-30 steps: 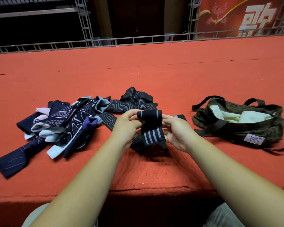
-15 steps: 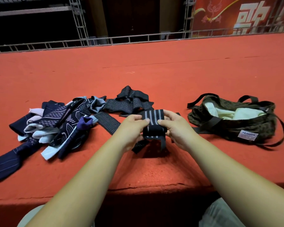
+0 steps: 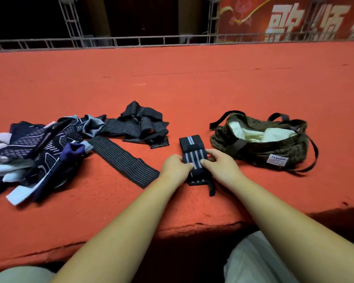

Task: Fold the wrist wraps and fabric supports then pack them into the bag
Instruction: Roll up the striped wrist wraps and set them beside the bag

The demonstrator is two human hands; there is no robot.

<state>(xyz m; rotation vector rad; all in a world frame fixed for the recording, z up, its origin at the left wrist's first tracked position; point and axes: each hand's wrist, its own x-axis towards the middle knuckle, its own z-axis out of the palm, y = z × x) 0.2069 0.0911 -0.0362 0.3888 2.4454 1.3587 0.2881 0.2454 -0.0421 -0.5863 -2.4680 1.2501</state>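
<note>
view: head camera, directed forward and down over a red carpeted platform [image 3: 192, 78]; both bare forearms are seen reaching out from the lower edge.
wrist wrap [image 3: 190, 142]: a black band with pale grey stripes, laid lengthwise on the platform just left of the bag; its far part is seen doubled over, and a narrow black loop [image 3: 212, 188] trails from its near end.
left hand [image 3: 175, 167]: the fingers are curled, and the left edge of the wrist wrap is pinched between thumb and fingertips.
right hand [image 3: 221, 166]: the fingers are curled over the right edge of the same wrap, with the thumb laid on its striped face; the two thumbs are almost touching.
bag [image 3: 274, 149]: olive and patterned, slumped on the platform to the right of the hands with its mouth open; a cream cloth [image 3: 274, 134] is seen inside, and a white label [image 3: 278, 159] reading FASHION is sewn to the front.
flat wrap [image 3: 124, 162]: a black band with fine stripes, spread out at a slant to the left of the hands and apart from them.
heap of striped wraps [image 3: 141, 125]: unfolded and tangled, lying beyond the flat wrap.
pile of fabric supports [image 3: 39, 148]: navy, purple and pale blue pieces heaped at the far left, beside the flat wrap's far end.
background: a metal truss rail [image 3: 131, 40] is run along the platform's far edge; a red banner [image 3: 294, 17] with pale characters is hung at the upper right.
foreground: pale trousers [image 3: 251, 260] are seen below the platform's near edge.
</note>
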